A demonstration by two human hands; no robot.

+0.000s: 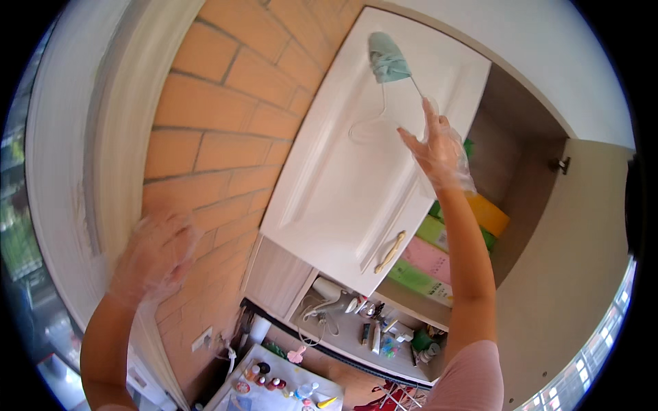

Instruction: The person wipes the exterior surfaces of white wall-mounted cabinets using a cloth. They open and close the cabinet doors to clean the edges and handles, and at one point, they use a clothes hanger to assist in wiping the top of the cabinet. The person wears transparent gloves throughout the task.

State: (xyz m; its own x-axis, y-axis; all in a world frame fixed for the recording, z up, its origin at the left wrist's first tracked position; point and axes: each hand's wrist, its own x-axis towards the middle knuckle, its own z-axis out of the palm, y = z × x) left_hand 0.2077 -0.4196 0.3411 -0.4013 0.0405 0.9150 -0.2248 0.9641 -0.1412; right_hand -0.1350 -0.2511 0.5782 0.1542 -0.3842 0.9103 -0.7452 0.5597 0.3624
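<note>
My right hand (pixel 439 152), in a clear plastic glove, is raised in front of a white cabinet door (pixel 336 178). Its thumb stands apart, while the fingers meet a thin pale wire or cord leading up to a bunched teal cloth (pixel 389 58). The cloth lies close against the upper part of the door; a second thin strand (pixel 384 103) curves down below it. On the left, my gloved left hand (pixel 156 253) is lifted beside the orange brick-patterned wall (pixel 223 154). Its fingers look loosely bent and slightly blurred, with nothing visible in them; whether it touches the wall is unclear.
An open cabinet door (pixel 576 267) swings out at right, beside a compartment holding green, pink and orange packages (pixel 425 260). Below are a shelf with a white hair dryer (pixel 329 290) and small toiletries, and a light tabletop with several little bottles (pixel 274 383). A window frame (pixel 75 171) stands left.
</note>
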